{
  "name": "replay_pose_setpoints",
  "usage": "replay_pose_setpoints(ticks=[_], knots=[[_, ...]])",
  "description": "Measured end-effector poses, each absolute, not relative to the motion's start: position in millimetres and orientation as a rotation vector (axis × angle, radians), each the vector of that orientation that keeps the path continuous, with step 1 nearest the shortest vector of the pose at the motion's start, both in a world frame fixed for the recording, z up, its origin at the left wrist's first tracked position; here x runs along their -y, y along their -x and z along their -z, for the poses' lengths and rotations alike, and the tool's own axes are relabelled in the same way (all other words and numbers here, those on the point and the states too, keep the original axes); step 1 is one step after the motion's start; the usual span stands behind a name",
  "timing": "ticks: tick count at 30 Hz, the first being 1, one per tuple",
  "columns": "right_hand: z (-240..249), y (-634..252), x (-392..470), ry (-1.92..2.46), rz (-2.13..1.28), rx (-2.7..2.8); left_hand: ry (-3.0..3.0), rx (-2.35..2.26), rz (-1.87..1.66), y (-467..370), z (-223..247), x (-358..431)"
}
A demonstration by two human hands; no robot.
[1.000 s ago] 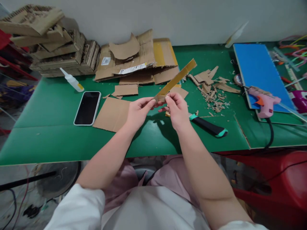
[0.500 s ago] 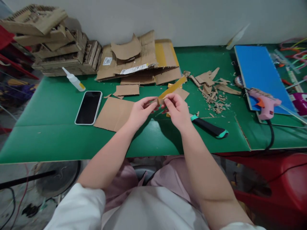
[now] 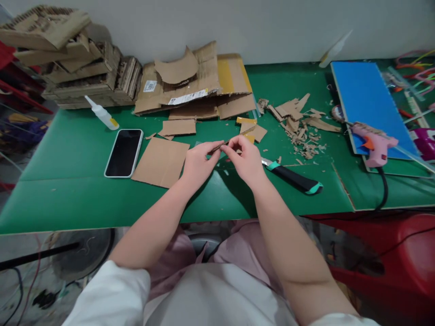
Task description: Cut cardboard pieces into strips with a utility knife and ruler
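Note:
Between my two hands is a thin cardboard strip [image 3: 220, 146], seen nearly edge-on above the green table. My left hand [image 3: 200, 160] pinches its left part between thumb and fingers. My right hand [image 3: 244, 158] pinches it just to the right, the fingertips of both hands almost touching. A flat square of cardboard [image 3: 162, 162] lies left of my left hand. Beside my right hand rests a utility knife [image 3: 294, 177] with a black and teal handle, its blade partly showing. Small cardboard pieces with yellow tape [image 3: 247, 121] lie beyond my right hand.
On the green table [image 3: 68, 199] are a phone [image 3: 124, 153], a glue bottle [image 3: 103, 117], stacked cardboard [image 3: 81, 72], a flattened box [image 3: 193, 83] and cardboard scraps [image 3: 295, 117]. To the right are a pink glue gun [image 3: 375, 144] with a cord and a blue board [image 3: 374, 108].
The strip has turned from showing its yellow taped face, angled up to the right, to nearly edge-on. My right hand has shifted slightly left, and more of the knife blade shows.

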State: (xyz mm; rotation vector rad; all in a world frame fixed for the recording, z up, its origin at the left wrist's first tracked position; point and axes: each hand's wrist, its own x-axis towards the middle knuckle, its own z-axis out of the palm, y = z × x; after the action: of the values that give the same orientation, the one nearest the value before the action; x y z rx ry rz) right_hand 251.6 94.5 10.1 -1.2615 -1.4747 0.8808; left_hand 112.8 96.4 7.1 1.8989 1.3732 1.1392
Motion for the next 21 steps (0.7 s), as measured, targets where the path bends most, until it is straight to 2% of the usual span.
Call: replay_pose_setpoints(ticks=[7, 15, 21], knots=[[-11.6, -252.5, -94.6, 1.218, -0.890, 1.452, -1.769, -1.312, -1.156, -113.6, -6.5, -97.6], [-8.3, -251.4, -95.6, 1.105, -1.080, 1.287, -2.011, -1.209, -1.375, -108.6, -2.1, -99.6], [-9.1, -251.1, -96.3, 1.128, -0.959, 1.273, -2.034, -1.180, -1.388, -111.7, -2.3, -98.9]])
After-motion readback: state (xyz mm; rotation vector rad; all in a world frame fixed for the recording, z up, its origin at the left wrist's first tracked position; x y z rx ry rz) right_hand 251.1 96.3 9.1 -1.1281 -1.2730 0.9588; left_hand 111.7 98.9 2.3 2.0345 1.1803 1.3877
